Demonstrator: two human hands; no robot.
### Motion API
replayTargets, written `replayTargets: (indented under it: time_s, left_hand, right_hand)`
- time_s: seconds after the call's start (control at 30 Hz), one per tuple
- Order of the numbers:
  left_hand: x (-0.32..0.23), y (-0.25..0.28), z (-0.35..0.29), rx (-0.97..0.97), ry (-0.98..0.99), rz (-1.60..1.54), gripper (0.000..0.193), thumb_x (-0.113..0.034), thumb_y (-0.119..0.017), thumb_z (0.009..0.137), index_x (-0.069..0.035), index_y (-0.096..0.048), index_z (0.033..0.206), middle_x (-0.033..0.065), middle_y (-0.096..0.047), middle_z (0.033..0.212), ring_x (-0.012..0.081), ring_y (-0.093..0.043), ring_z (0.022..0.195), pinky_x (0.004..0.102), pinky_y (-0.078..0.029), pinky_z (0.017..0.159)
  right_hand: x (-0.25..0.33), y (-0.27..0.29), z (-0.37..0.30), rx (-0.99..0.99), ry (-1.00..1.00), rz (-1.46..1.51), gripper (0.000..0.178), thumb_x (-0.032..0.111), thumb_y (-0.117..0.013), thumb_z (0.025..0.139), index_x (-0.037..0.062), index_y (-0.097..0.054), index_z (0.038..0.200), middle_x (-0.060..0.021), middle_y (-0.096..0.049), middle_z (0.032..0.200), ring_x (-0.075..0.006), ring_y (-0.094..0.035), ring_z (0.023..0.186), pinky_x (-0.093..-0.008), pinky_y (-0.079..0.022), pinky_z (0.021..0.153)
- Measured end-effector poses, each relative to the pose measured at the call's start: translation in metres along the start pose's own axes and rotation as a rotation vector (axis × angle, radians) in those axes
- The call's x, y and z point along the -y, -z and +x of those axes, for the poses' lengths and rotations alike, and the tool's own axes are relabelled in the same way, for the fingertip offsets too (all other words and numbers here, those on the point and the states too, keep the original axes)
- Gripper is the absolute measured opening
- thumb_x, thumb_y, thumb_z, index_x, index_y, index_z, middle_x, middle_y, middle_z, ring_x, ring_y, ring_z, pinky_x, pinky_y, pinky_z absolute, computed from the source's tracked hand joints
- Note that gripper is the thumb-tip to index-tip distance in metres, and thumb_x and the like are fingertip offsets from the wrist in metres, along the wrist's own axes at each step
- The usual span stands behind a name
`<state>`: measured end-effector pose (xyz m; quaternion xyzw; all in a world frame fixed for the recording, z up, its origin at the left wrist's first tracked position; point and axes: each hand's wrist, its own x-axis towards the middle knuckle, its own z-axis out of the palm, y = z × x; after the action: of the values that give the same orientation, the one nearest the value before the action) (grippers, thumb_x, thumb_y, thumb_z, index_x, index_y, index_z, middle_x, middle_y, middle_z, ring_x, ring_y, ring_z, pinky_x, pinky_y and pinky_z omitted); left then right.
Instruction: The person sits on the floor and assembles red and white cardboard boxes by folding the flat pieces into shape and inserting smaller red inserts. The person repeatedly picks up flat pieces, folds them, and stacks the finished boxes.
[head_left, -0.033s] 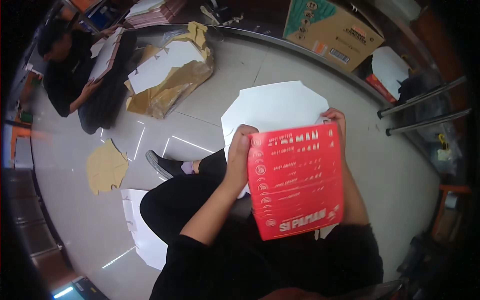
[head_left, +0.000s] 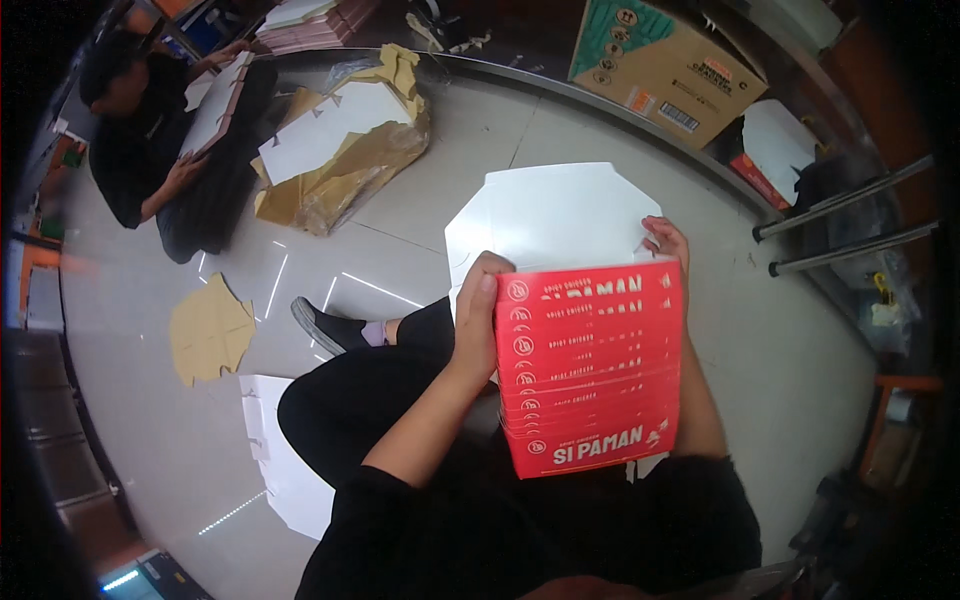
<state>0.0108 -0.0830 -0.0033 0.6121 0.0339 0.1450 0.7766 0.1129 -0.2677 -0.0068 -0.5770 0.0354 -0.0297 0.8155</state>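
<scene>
A thick stack of red cardboard box blanks (head_left: 595,385) with pale print stands tilted in front of me, its sheets overlapping in steps. From behind its top edge a white, angle-cornered panel (head_left: 560,210) spreads away from me. My left hand (head_left: 480,295) is closed on the stack's upper left corner, thumb along the side. At the upper right, my right hand (head_left: 667,240) grips the edge of the blanks with bent fingers; its palm is hidden behind the red stack.
Another white blank (head_left: 285,455) lies by my left leg. Torn brown paper (head_left: 213,330) is on the floor. Beyond lies an opened paper-wrapped bundle of white blanks (head_left: 330,130). A seated person (head_left: 150,140) at far left holds blanks. A carton (head_left: 665,70) and metal legs (head_left: 850,230) stand right.
The red stack has straightened slightly and shifted a little to the left. It was blurred and is now sharp. My right fingers have moved slightly along the edge.
</scene>
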Motion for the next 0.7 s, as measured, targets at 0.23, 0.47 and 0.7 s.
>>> replayTargets:
  time_s: [0.23, 0.47, 0.7]
  left_hand:
    - [-0.004, -0.006, -0.018, 0.035, -0.082, -0.182, 0.024, -0.023, -0.043, 0.093, -0.005, -0.04, 0.076, 0.0006, -0.039, 0.075, 0.0078, -0.035, 0.067, 0.0211, -0.032, 0.064]
    - [0.0, 0.003, -0.045, -0.034, -0.106, -0.154, 0.024, -0.02, -0.044, 0.092, -0.005, -0.04, 0.074, 0.0005, -0.039, 0.074, 0.0077, -0.035, 0.067, 0.0211, -0.032, 0.065]
    - [0.014, -0.001, -0.058, -0.172, -0.111, -0.122, 0.025, -0.02, -0.044, 0.092, -0.005, -0.041, 0.073, 0.001, -0.039, 0.074, 0.0086, -0.036, 0.068, 0.0224, -0.032, 0.065]
  right_hand:
    - [-0.045, 0.068, -0.017, 0.351, 0.065, 0.227, 0.04, 0.03, -0.037, 0.093, 0.0058, -0.044, 0.062, -0.0026, -0.044, 0.061, -0.0133, -0.04, 0.06, -0.029, -0.034, 0.059]
    - [-0.031, 0.061, -0.036, 0.375, 0.14, -0.02, 0.039, 0.026, -0.035, 0.093, 0.0083, -0.034, 0.058, -0.0017, -0.036, 0.059, -0.0125, -0.034, 0.057, -0.0295, -0.031, 0.057]
    - [-0.033, 0.066, -0.02, 0.482, 0.007, 0.03, 0.036, 0.025, -0.04, 0.093, 0.0085, -0.039, 0.061, -0.0003, -0.038, 0.06, -0.0117, -0.038, 0.059, -0.0287, -0.033, 0.055]
